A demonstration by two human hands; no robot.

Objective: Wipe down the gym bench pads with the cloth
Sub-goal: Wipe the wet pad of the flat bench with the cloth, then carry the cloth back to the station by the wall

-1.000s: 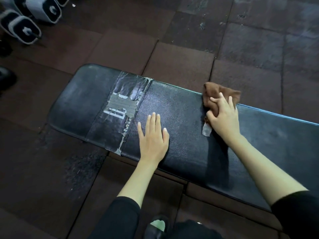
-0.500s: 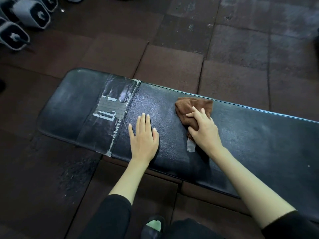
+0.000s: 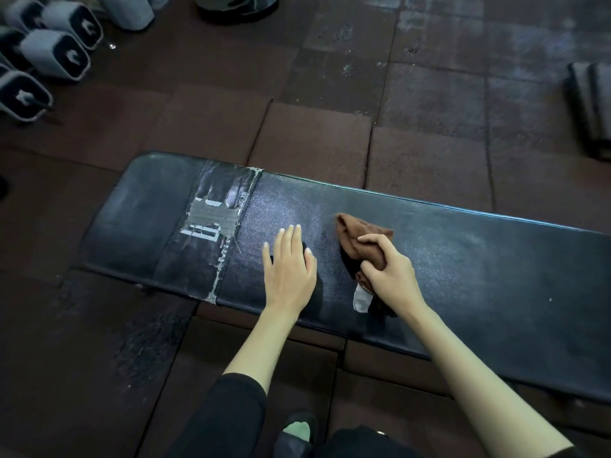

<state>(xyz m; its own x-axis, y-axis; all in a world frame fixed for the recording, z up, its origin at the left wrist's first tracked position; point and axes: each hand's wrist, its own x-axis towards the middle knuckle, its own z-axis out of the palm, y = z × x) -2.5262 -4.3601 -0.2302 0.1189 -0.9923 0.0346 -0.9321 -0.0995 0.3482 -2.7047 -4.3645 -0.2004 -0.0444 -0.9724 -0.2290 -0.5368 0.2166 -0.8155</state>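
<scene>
The black gym bench pad [image 3: 463, 276] lies low over the floor. Its long axis runs from the middle left of the frame down to the lower right edge, and its rounded end points left. A worn band of grey tape [image 3: 211, 223] crosses the pad's width near that rounded end, peeling along its right border.

The brown cloth [image 3: 360, 239] sits on the pad near the frame's centre, just right of the tape and well apart from it. It is bunched into a loose roll. The roll's long axis crosses the pad's width, with the pointed end aimed at the pad's upper edge and leaning slightly left. A white tag [image 3: 361, 297] hangs from its lower end toward the pad's near edge.

The right hand [image 3: 390, 276] grips the cloth with its fingers curled over the bundle, knuckles up, pressing it onto the vinyl. The left hand [image 3: 289, 269] lies flat on the pad between the tape and the cloth. Its palm is down, its fingers are straight and close together, and they point toward the top of the frame. It touches neither the tape nor the cloth.

Dark rubber floor tiles [image 3: 314, 143] surround the bench. Several grey-and-black dumbbells [image 3: 56, 54] are clustered in the upper left. At the top edge is a round dark object [image 3: 236, 4], possibly a weight plate, though it is cropped. A black shoe [image 3: 297, 431] shows at the bottom centre between black sleeves.
</scene>
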